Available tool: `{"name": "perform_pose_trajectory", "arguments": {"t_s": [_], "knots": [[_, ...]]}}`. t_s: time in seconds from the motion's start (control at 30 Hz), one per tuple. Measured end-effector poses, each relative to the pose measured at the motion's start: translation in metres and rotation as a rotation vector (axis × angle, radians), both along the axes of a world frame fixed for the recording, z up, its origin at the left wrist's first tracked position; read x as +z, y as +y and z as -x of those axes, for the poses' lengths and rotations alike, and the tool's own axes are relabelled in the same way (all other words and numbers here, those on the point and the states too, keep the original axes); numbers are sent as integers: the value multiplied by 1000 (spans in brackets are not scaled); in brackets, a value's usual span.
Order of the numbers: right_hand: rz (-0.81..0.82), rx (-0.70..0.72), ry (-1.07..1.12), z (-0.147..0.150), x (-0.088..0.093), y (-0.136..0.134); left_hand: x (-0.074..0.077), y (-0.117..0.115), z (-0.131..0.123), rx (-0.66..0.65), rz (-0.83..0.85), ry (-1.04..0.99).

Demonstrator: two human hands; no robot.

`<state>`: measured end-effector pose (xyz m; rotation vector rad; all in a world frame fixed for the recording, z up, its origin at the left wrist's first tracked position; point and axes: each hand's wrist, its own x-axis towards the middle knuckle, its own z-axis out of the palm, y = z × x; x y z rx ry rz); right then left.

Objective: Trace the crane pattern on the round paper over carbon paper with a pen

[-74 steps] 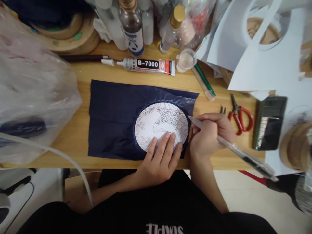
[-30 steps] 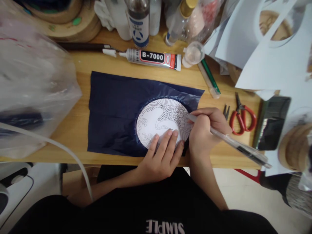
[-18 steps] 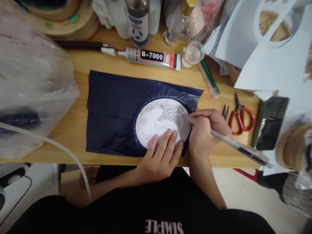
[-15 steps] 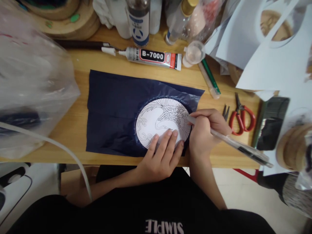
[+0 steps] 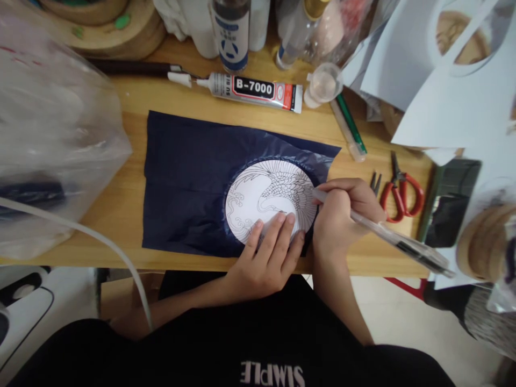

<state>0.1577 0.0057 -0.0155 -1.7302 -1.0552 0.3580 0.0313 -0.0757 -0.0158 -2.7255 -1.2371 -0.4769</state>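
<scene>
A round white paper printed with a line drawing of a crane and waves lies on a dark blue sheet. My left hand rests on the paper's lower edge, fingers stretched out and lying flat. In my right hand is a clear-barrelled pen, gripped between thumb and fingers. Its tip end points at the right side of the drawing, by the feather lines. Whether the tip touches the paper I cannot tell. Wrinkles run through the blue sheet around the disc.
Behind the sheet lies a B-7000 glue tube, with a labelled bottle beyond it. To the right are red-handled pliers, a dark phone-like slab and cut white papers. A plastic bag and a white cable occupy the left.
The pen tip has shifted very slightly right along the drawing's right edge with my right hand. My left hand stays on the paper. The whole view has moved a little.
</scene>
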Motion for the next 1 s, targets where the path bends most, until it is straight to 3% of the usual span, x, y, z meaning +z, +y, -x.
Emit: {"name": "perform_pose_trajectory", "arguments": {"t_s": [0.37, 0.63, 1.0], "knots": [[21, -23, 9, 2, 3, 0, 0, 0, 0, -4, 13, -21], [4, 55, -50, -1, 1, -2, 0, 0, 0, 3, 6, -17], [3, -40, -4, 3, 2, 0, -1, -1, 0, 6, 26, -36]]}}
